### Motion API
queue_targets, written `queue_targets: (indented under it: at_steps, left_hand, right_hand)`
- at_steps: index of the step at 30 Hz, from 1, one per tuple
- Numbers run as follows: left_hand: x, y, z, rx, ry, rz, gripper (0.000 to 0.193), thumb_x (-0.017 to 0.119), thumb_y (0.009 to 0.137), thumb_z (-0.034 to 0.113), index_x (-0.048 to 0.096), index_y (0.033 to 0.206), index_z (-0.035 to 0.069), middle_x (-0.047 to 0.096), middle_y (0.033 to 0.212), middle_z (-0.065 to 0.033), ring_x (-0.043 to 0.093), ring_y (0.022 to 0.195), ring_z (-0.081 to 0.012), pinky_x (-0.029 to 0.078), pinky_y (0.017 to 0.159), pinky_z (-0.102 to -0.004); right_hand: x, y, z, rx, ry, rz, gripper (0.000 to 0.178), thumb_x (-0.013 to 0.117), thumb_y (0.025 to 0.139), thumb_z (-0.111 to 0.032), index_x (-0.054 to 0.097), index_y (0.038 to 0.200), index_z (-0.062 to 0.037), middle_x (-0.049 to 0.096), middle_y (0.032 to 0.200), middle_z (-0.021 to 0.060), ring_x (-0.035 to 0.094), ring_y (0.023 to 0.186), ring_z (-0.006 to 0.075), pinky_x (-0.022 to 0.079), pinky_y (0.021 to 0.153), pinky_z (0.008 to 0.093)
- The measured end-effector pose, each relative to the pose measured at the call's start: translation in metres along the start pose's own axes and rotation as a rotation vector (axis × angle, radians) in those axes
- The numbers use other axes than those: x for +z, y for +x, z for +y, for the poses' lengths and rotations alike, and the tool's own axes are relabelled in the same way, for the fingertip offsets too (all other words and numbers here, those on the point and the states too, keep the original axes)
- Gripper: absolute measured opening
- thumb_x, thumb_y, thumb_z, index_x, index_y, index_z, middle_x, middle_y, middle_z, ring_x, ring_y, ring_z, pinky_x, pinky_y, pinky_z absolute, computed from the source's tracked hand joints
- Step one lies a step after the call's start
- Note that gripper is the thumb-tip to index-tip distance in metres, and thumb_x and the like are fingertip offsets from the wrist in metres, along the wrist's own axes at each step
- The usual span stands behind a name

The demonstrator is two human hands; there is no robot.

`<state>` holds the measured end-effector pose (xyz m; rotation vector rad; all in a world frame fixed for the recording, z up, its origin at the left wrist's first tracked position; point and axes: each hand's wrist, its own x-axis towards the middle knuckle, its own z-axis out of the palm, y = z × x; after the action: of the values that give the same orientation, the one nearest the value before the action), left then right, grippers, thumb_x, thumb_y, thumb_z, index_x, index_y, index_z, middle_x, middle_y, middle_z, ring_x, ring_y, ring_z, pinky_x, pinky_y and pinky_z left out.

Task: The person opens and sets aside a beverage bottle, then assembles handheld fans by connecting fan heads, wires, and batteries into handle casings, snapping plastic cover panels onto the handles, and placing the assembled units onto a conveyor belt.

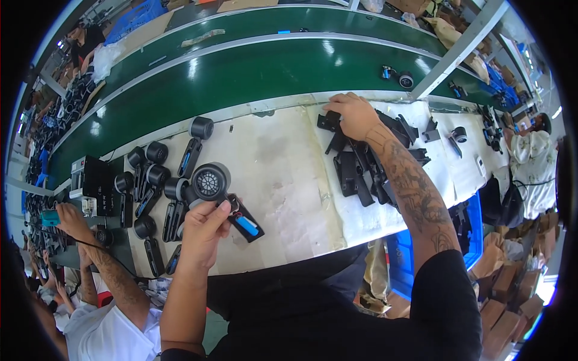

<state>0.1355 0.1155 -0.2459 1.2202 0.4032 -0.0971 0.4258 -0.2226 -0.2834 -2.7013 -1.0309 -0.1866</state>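
My left hand (pixel 206 231) is closed round the neck of a black handheld fan (pixel 211 182), its round grille tilted up. The fan's handle is uncovered and shows a blue battery cell (pixel 247 225) and thin wires. Over at the right, my right hand (pixel 355 115) has its fingers bent over a black plastic shell (pixel 328 121) at the far edge of a pile of similar shells (pixel 361 171). The thumb and the underside of that grip are partly hidden. Several more black fans (pixel 158 176) lie to the left of the held one.
A green conveyor belt (pixel 253 75) runs along the far side, with a fan part (pixel 406 79) on it. At the left stands a black and silver machine (pixel 90 186); beside it a co-worker's hand (pixel 73 221) holds a teal tool. A blue crate (pixel 475 228) sits below the table's right edge.
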Motion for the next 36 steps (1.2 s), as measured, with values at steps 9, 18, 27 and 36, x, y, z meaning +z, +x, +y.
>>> queue_targets:
  at_steps: [9,18,27,36]
  left_hand:
    - [0.031,0.012,0.020,0.091,-0.302,0.031,0.021,0.065,0.098,0.021,0.070,0.106,0.002,0.073,0.099,-0.0076,0.069,0.082,-0.0171,0.054,0.078,-0.0308]
    - [0.052,0.019,0.019,0.180,-0.400,0.033,0.035,0.054,0.103,0.032,0.068,0.114,0.001,0.073,0.108,-0.0103,0.068,0.094,-0.0192,0.053,0.087,-0.0331]
    - [0.055,0.015,0.010,0.337,-0.162,0.083,0.024,0.071,0.098,0.013,0.068,0.118,0.000,0.073,0.104,-0.0037,0.063,0.090,-0.0079,0.048,0.082,-0.0257]
    - [0.041,0.003,0.005,0.335,-0.194,0.050,0.029,0.071,0.099,0.014,0.067,0.124,0.001,0.072,0.104,-0.0008,0.061,0.087,-0.0060,0.047,0.078,-0.0245]
  right_hand:
    - [-0.040,0.020,-0.033,0.009,0.070,-0.001,0.042,0.077,0.079,-0.008,0.069,0.120,-0.0052,0.071,0.112,0.0153,0.067,0.109,0.0338,0.049,0.096,0.0449]
    - [-0.044,-0.054,-0.226,-0.292,0.381,0.539,0.051,0.084,0.071,-0.010,0.073,0.121,-0.0084,0.069,0.111,0.0084,0.067,0.087,0.0233,0.052,0.075,0.0364]
    - [-0.027,-0.058,-0.232,-0.244,0.404,0.495,0.047,0.084,0.075,-0.012,0.073,0.121,-0.0066,0.069,0.110,0.0106,0.066,0.087,0.0242,0.052,0.078,0.0358]
    - [0.012,-0.085,-0.251,0.333,1.557,0.007,0.026,0.068,0.101,-0.021,0.067,0.097,0.0044,0.069,0.084,0.0043,0.061,0.073,0.0082,0.051,0.067,0.0250]
